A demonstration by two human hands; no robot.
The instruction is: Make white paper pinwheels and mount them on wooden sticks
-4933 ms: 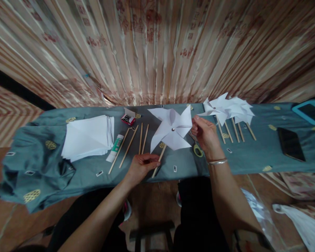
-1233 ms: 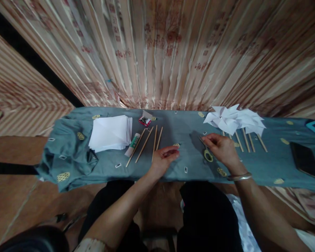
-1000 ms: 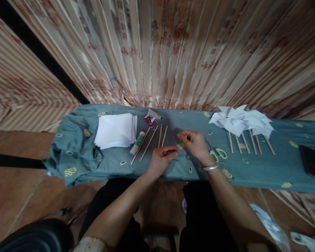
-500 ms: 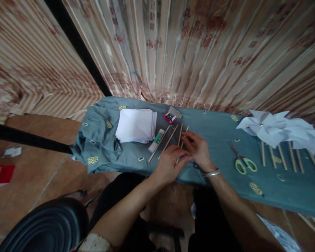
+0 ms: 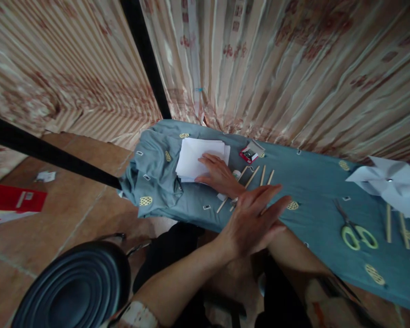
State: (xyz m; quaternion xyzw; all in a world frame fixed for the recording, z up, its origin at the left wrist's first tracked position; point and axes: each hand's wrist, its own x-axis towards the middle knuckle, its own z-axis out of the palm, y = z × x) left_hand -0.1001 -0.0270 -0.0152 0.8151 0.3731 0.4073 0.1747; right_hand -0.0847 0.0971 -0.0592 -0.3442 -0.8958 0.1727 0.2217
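Observation:
My right hand [image 5: 220,173] reaches across to the left, its fingers and thumb spread over the right side of a stack of white paper sheets [image 5: 196,157]. My left hand [image 5: 254,218] is raised above my right forearm, fingers stretched out, with nothing in it. Several thin wooden sticks [image 5: 261,175] lie beside and partly behind my hands. A glue stick [image 5: 237,174] shows only its end; my right hand hides the rest. Behind the sticks sits a small open red box [image 5: 251,152] with small dark and shiny pieces inside.
Scissors with green handles [image 5: 357,232] lie on the right of the cloth-covered table [image 5: 314,200]. White paper pinwheels on sticks [image 5: 389,180] are at the far right. A black round stool [image 5: 75,282] stands lower left. Dark poles and a striped curtain [image 5: 259,68] border the table.
My right hand has left the sticks and moved left onto the paper stack, crossing beneath my left hand. My left hand has lifted with fingers extended. The view has swung left.

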